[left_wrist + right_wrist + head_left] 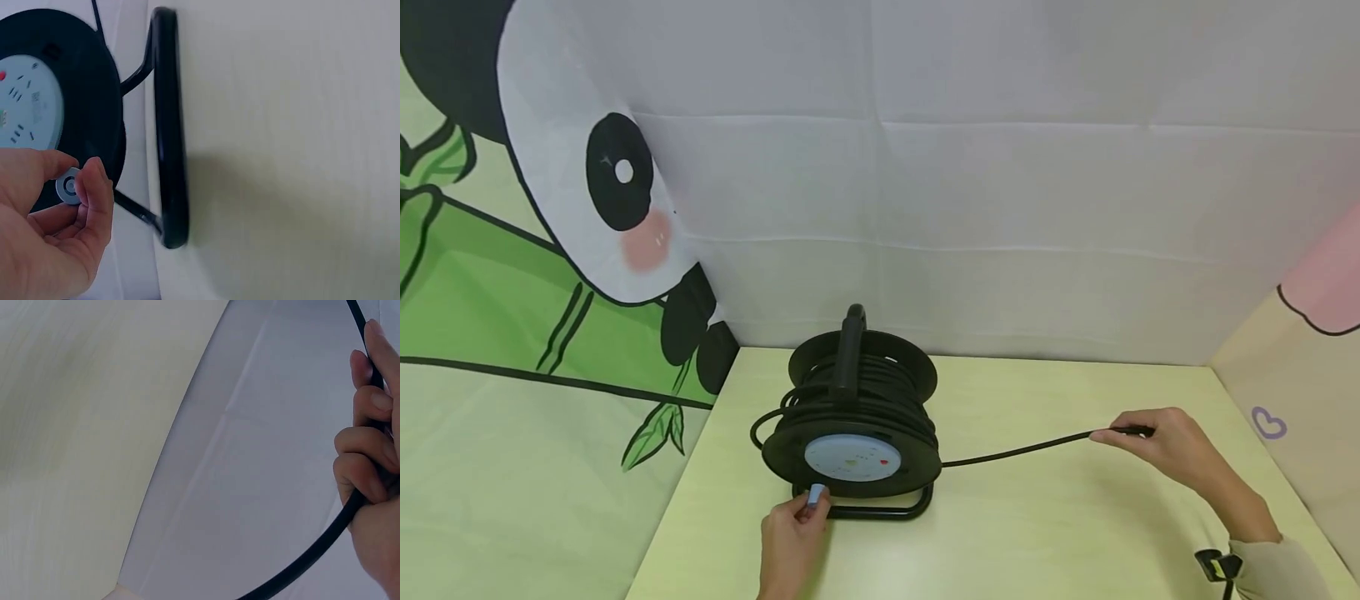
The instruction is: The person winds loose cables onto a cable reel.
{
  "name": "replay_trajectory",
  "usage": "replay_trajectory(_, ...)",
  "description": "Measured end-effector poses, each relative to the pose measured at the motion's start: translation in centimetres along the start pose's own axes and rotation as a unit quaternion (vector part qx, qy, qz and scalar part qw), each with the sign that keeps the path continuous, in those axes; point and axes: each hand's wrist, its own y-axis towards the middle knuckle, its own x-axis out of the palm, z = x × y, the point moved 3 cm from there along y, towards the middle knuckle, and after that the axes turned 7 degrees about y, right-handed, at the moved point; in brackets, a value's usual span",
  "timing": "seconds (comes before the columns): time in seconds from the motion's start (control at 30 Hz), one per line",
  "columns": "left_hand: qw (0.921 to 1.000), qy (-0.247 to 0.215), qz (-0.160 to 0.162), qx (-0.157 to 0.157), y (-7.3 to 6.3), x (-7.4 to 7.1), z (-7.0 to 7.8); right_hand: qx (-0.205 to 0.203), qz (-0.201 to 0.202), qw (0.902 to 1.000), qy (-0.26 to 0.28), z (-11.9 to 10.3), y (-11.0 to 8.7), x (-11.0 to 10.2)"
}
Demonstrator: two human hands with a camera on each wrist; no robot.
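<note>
A black cable reel [917, 471] stands on the table, wound with black cable, with a pale blue socket panel [852, 457] on its front disc. My left hand [793, 537] pinches a small grey-blue knob [816, 495] at the disc's lower left edge; the left wrist view shows the round end of this knob [69, 185] between thumb and fingers. Off to the right, my right hand [1176, 450] grips the black cable [1015, 452], which runs taut from the reel. In the right wrist view the fingers curl round the cable [306, 565], which bends away below the palm.
Under the reel is a black tube frame [880, 513], and a black carry handle [847, 358] rises above it. A loose cable loop [756, 427] sticks out at its left. Printed cloth walls border the pale yellow table [1037, 533]. A small black item [1217, 565] is by the right sleeve.
</note>
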Motion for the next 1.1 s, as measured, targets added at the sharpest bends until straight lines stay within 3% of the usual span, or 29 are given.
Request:
replay_trajectory(0.33, 0.9991, -0.020, 0.031, -0.021, 0.9, -4.0, 1.0, -0.018, 0.012, 0.9992, 0.032, 0.6, 0.7, 0.0)
replay_trajectory(0.57, 0.9979, -0.033, 0.054, -0.017, 1.2, -6.5, 3.4, 0.006, 0.000, 0.9992, 0.041, 1.4, 0.7, -0.1)
replay_trajectory(0.9, 0.9931, -0.095, 0.068, 0.009, 1.0, -7.2, 8.0, 0.058, -0.033, 0.9966, 0.049, 2.3, 0.5, 0.0)
replay_trajectory(1.1, 0.9884, -0.131, 0.067, 0.038, 0.5, -6.8, 10.8, 0.059, -0.050, 0.9945, 0.070, 2.4, 0.5, 0.7)
